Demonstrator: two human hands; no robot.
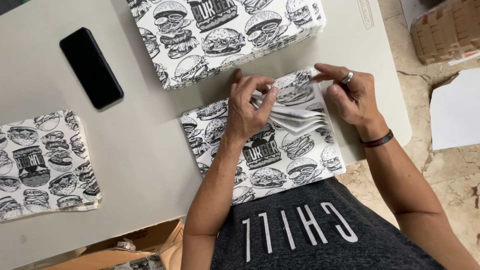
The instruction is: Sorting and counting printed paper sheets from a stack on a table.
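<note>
A stack of white paper sheets printed with black burger drawings (270,165) lies on the grey table (145,150) right in front of me. My left hand (250,107) pinches several lifted sheet corners (295,120) between thumb and fingers, fanning them up from the stack. My right hand (352,92), with a ring and a dark wristband, hovers at the stack's far right corner, its index finger and thumb touching the sheet edge there.
A larger stack of the same printed paper (220,35) sits at the table's far side. Another smaller pile (45,165) lies at the left. A black phone (91,67) lies face up. Cardboard boxes (445,27) and white paper (457,115) sit on the floor.
</note>
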